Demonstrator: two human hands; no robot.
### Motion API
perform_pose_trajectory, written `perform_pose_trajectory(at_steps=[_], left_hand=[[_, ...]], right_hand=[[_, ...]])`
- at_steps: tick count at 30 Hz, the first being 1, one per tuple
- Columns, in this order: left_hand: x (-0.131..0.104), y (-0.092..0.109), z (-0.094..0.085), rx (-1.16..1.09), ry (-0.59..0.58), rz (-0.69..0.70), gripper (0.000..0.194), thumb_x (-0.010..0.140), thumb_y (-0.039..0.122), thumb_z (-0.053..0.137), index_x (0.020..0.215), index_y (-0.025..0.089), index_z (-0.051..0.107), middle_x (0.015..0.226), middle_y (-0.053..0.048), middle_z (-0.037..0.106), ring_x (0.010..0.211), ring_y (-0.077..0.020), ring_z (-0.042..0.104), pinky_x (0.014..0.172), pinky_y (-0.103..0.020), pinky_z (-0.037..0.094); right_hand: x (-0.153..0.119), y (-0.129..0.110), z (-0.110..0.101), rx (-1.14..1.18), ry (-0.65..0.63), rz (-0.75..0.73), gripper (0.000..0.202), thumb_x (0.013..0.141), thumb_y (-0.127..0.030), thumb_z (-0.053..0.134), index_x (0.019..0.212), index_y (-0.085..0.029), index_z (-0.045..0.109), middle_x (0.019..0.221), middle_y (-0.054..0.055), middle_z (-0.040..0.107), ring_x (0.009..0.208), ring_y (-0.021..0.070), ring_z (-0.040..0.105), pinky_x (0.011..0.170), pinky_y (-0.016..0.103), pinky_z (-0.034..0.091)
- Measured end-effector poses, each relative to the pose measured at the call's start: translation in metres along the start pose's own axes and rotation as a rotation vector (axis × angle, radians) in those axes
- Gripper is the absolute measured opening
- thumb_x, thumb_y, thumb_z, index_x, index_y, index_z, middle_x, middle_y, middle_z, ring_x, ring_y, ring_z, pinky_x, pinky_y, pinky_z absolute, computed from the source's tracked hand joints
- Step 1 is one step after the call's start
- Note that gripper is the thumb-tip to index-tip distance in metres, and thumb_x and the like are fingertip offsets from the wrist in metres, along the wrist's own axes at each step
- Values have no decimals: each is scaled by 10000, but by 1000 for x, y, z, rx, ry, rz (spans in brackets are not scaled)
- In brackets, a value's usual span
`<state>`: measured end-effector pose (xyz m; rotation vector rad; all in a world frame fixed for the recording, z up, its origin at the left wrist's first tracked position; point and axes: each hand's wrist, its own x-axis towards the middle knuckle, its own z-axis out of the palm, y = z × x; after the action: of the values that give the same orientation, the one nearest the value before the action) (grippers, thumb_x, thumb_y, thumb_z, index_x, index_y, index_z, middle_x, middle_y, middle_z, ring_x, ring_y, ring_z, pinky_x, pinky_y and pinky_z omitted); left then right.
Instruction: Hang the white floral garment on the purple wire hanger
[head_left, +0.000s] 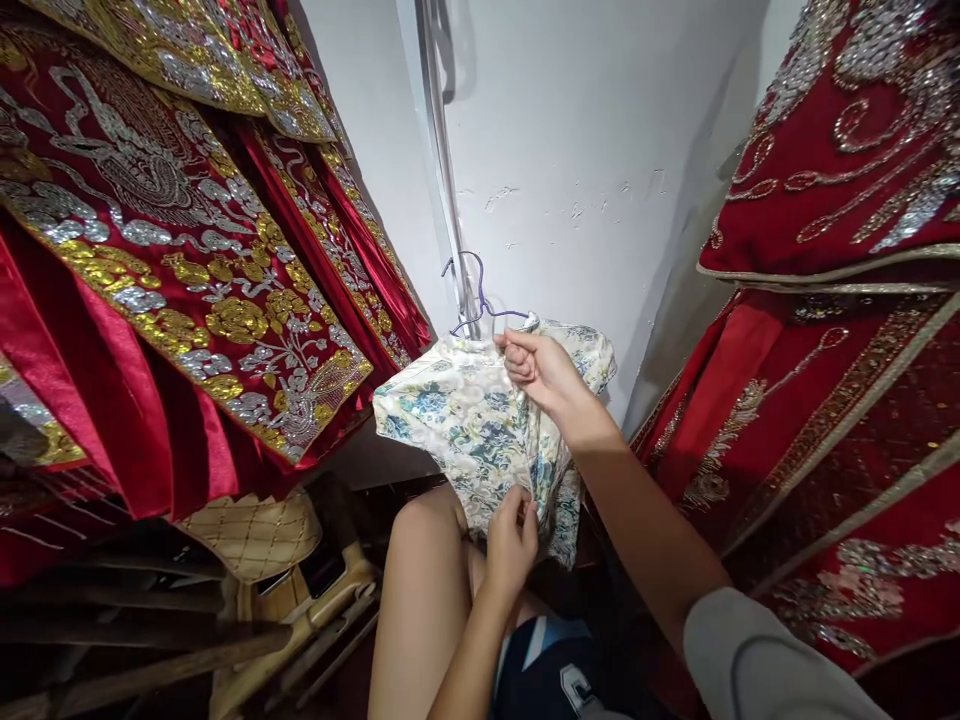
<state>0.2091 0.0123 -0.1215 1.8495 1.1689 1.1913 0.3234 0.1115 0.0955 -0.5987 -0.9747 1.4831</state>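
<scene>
A short-sleeved floral shirt (472, 420), white with blue and green flowers, hangs in front of me on a dark purple hanger (482, 290). My right hand (541, 372) is closed near the collar, its thumb and fingers pinching the edge of the shirt's front. Lower down, my left hand (514, 530) pinches the same front edge close to the hem. Between the two hands the front edge runs nearly straight down. Any buttons there are too small to make out.
Red garments with gold and silver sequins (247, 320) hang on the left, and a beaded red garment (840, 190) hangs on the right. A metal pole (439, 140) stands against the white wall (585, 120). Wooden chair parts with a quilted cushion (255, 535) sit at lower left.
</scene>
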Motion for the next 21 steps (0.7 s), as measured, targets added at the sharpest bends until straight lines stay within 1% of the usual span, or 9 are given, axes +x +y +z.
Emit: perform_pose_trajectory(at_steps=[2, 4, 7, 9, 11, 14, 15, 17, 21], left_hand=[[6, 4, -11, -13, -57, 2, 188, 957, 292, 486, 821, 197, 574, 767, -34, 587, 717, -185, 552, 672, -268, 397], [22, 16, -33, -15, -88, 37, 181, 949, 305, 515, 911, 197, 655, 815, -48, 639, 768, -199, 595, 707, -275, 427], [67, 55, -76, 8, 120, 153, 292, 978, 349, 493, 1193, 208, 633, 828, -34, 651, 747, -186, 611, 702, -273, 451], [102, 89, -100, 78, 260, 306, 369, 987, 353, 490, 1313, 205, 579, 843, -25, 649, 727, -169, 598, 723, -281, 458], [133, 120, -116, 185, 231, 431, 343, 996, 352, 469, 1250, 187, 629, 903, -42, 676, 775, -172, 608, 776, -298, 467], [158, 149, -123, 364, 115, 556, 261, 979, 337, 502, 941, 163, 693, 872, -42, 678, 803, -171, 607, 789, -282, 454], [162, 154, -124, 381, 136, 568, 260, 977, 330, 507, 874, 158, 673, 833, -32, 664, 783, -163, 598, 773, -270, 447], [163, 155, -129, 328, 282, 552, 264, 984, 318, 495, 821, 153, 622, 769, -8, 615, 735, -139, 567, 730, -241, 431], [163, 127, -168, 160, 683, 439, 262, 1000, 292, 442, 801, 154, 541, 732, 18, 526, 680, -102, 491, 647, -190, 389]], right_hand=[[-7, 6, -2, -43, -20, -14, 211, 826, -336, 717, 812, -136, 653, 511, -71, 477, 401, 41, 348, 375, 181, 228], [-17, 14, -7, -126, -48, -28, 283, 814, -419, 725, 832, -144, 662, 518, -59, 513, 417, 53, 399, 390, 182, 255], [-28, 16, -11, -232, -71, -43, 336, 823, -492, 696, 828, -157, 669, 520, -46, 536, 429, 68, 433, 405, 191, 281], [-29, 9, -9, -277, -84, -78, 341, 834, -503, 678, 793, -165, 660, 511, -44, 532, 426, 73, 433, 408, 198, 287], [-26, 3, -6, -303, -96, -127, 340, 841, -500, 667, 762, -169, 650, 500, -44, 520, 419, 74, 420, 410, 203, 286], [-17, 9, -9, -298, -88, -175, 331, 847, -491, 652, 733, -181, 635, 482, -54, 488, 410, 75, 389, 417, 211, 282], [-15, 16, -12, -308, -71, -178, 325, 847, -484, 648, 719, -185, 630, 478, -57, 481, 408, 75, 381, 421, 214, 279], [-12, 37, -21, -355, -3, -151, 310, 840, -447, 641, 668, -190, 613, 461, -60, 472, 400, 76, 365, 423, 222, 260], [-26, 84, -39, -356, 101, 0, 302, 816, -358, 604, 564, -199, 551, 399, -59, 438, 374, 83, 341, 421, 237, 220]])
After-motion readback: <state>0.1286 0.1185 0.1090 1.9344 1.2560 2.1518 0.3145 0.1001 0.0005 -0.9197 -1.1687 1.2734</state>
